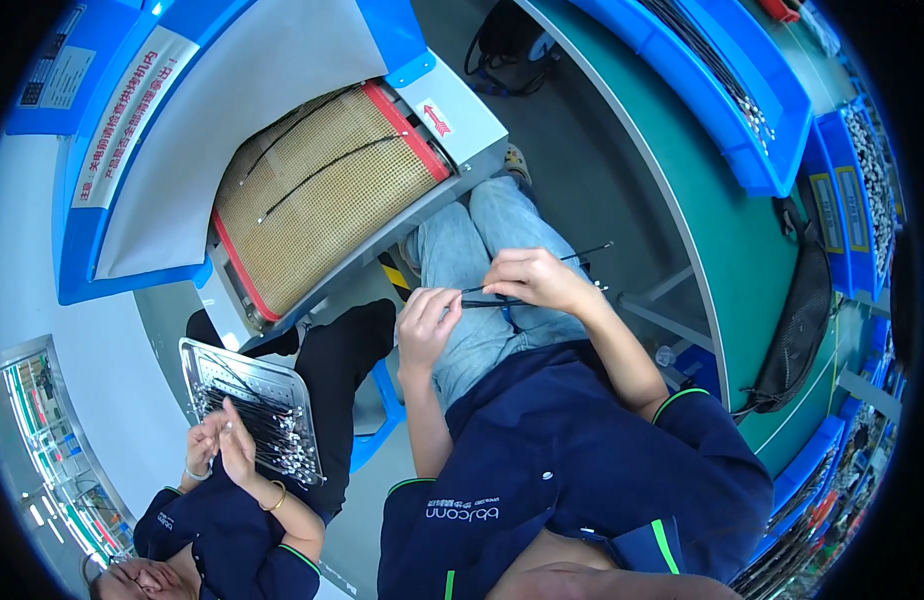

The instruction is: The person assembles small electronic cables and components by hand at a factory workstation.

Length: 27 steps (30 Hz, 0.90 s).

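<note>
Thin black cables stretch between my two hands above my lap. My left hand is closed, its thumb and fingers pinching the cables near one end. A little farther right, my right hand is closed on them too, fingers curled. Past the right hand the cable ends stick out, with small metal tips. How many cables I hold is hard to make out. In front of me, black cables lie spread on the tan mesh conveyor belt of a blue and white machine.
At lower left a co-worker sits with a metal tray of black cables on the lap, both hands over it. On the right, a green table carries blue bins with cables and a black mesh bag.
</note>
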Motion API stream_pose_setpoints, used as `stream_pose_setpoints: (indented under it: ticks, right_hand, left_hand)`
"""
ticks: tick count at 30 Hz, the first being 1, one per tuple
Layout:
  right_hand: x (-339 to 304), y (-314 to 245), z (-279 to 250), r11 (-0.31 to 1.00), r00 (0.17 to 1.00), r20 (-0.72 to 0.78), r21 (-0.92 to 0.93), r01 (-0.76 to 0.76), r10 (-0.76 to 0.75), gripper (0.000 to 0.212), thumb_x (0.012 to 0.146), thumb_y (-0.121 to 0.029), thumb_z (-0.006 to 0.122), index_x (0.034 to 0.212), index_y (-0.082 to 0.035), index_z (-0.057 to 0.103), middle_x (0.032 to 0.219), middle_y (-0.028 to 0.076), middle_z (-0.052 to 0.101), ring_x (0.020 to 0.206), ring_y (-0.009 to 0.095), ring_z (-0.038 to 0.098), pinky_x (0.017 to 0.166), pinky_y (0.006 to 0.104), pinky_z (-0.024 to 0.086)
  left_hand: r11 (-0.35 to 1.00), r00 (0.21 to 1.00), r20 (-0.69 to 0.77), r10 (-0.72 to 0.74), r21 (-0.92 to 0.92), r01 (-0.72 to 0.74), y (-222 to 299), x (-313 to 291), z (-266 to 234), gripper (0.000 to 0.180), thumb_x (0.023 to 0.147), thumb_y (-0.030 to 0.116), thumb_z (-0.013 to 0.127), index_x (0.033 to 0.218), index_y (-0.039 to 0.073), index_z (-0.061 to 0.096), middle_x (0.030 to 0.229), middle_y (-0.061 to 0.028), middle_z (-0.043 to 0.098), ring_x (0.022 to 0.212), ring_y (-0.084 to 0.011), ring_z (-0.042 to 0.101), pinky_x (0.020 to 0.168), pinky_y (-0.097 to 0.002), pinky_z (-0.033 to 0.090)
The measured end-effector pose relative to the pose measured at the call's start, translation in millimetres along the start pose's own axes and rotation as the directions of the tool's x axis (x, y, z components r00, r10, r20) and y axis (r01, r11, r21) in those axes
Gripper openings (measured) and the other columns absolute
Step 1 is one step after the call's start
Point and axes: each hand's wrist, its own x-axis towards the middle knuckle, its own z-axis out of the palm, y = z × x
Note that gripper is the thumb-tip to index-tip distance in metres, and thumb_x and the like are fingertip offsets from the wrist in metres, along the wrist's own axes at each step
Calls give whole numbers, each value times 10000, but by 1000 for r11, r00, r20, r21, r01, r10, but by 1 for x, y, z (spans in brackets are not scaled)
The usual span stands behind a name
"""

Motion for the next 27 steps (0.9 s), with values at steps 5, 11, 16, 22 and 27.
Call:
stream_pose_setpoints:
  ticks: [5,11,16,22,27]
  right_hand:
    - [-2,2,-8,997,999,15,65,-34,33,117,815,-118,664,891,-30,667,827,93,624,717,270,617,638,347,503]
    - [-12,13,-17,997,998,5,44,-63,63,149,797,-70,658,942,-37,664,885,100,634,765,266,629,675,337,519]
    - [-15,15,-22,996,997,-23,-49,-70,69,125,787,-105,671,903,-60,673,861,74,644,779,251,631,670,342,516]
    - [-30,26,-60,955,985,-126,-257,-147,118,89,763,-106,709,836,-61,681,796,60,651,772,221,625,680,327,502]
    - [-39,29,-77,955,972,-168,-220,-200,165,93,780,-93,697,856,-40,691,821,77,660,784,223,634,691,323,513]
  left_hand:
    - [999,1000,20,12,35,-13,3,4,2,203,670,-66,712,830,21,621,785,-83,637,701,-234,621,624,-316,498]
    - [998,1000,19,-11,56,10,-1,1,10,196,684,-54,706,838,23,612,791,-83,639,723,-236,625,634,-321,496]
    - [997,1000,2,-27,74,26,-9,-7,5,172,700,-51,693,836,19,615,793,-89,639,737,-238,624,650,-323,497]
    - [968,979,-110,-171,164,188,-28,-30,-22,124,752,-43,675,850,4,616,796,-86,617,678,-191,580,627,-281,492]
    - [941,955,-163,-247,194,276,-40,-44,-33,109,773,-35,669,861,-8,610,804,-77,618,676,-163,571,630,-267,486]
